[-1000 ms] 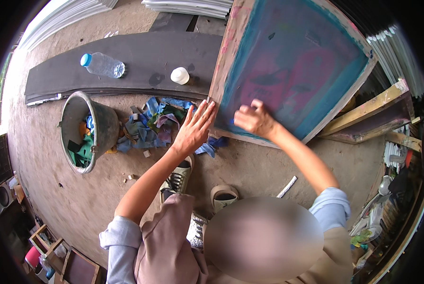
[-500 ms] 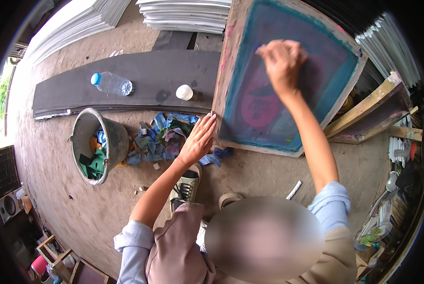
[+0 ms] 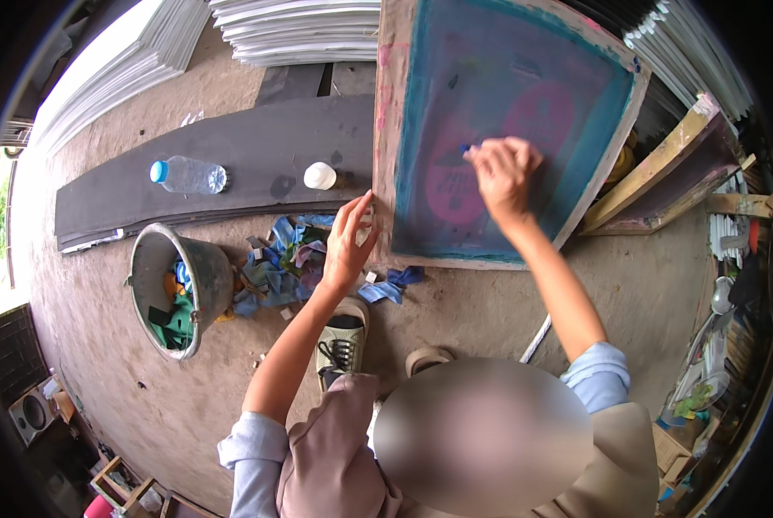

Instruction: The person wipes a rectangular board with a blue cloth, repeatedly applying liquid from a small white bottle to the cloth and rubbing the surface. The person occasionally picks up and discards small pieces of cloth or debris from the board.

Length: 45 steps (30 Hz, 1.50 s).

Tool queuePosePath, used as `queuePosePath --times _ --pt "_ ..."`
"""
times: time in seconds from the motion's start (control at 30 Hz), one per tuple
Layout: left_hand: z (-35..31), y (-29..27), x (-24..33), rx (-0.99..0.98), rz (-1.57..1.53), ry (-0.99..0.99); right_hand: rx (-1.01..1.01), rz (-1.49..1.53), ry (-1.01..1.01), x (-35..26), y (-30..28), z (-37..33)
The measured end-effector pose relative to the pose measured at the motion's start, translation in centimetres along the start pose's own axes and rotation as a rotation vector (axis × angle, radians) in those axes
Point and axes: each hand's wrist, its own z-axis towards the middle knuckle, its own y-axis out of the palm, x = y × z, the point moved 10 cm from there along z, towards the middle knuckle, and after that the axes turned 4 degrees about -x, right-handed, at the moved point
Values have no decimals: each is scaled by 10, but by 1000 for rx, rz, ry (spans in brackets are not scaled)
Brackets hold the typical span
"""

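A large printing screen [image 3: 456, 104] with blue-green mesh, pink rounded patches and a stained wooden frame [image 3: 387, 129] stands in front of me. My right hand [image 3: 503, 173] is closed over the mesh, between the two pink patches. A small dark blue wad, perhaps cloth, pokes out beside its fingers; most of it is hidden. My left hand [image 3: 349, 246] is at the left side of the wooden frame, fingertips at its edge. Its fingers are slightly bent and apart, with nothing seen in them.
On dark sheets [image 3: 257, 138] lie a clear bottle [image 3: 192, 175] with blue cap and a white bottle [image 3: 320, 176]. A bucket [image 3: 209, 276] of rags stands left, beside loose cloth scraps [image 3: 270, 272]. Another wooden frame [image 3: 654, 177] leans right; white sheets [image 3: 300, 30] are stacked behind.
My right hand has moved down the mesh toward me, uncovering the upper pink patch. My left hand's fingers, flat against the frame's edge before, are now bent. The whole view has shifted slightly.
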Motion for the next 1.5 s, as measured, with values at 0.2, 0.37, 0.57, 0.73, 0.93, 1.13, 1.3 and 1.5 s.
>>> queuePosePath --times 0.2,0.37,0.57,0.73,0.93,1.13,1.3,1.5 --pt "-2 15 -1 -51 -39 -16 -334 68 -478 -61 30 -158" --pt "-23 11 -14 -23 38 -59 -191 -21 -226 -18 13 -54" --pt "-27 16 -7 -38 -6 -6 -411 27 -278 -72 34 -142" --pt "-73 8 -23 -123 -30 -133 -565 322 74 -85 26 -186" --pt "-106 -10 -39 -32 -44 -248 -572 533 248 -128 48 -170" --pt "-110 -11 -38 -50 -36 -233 -744 490 66 -172 75 -167" --pt "-100 -6 -19 -104 -256 -246 -574 688 274 -156 39 -122" --pt "-75 12 4 -107 -642 -391 -320 704 459 -132 -26 -70"
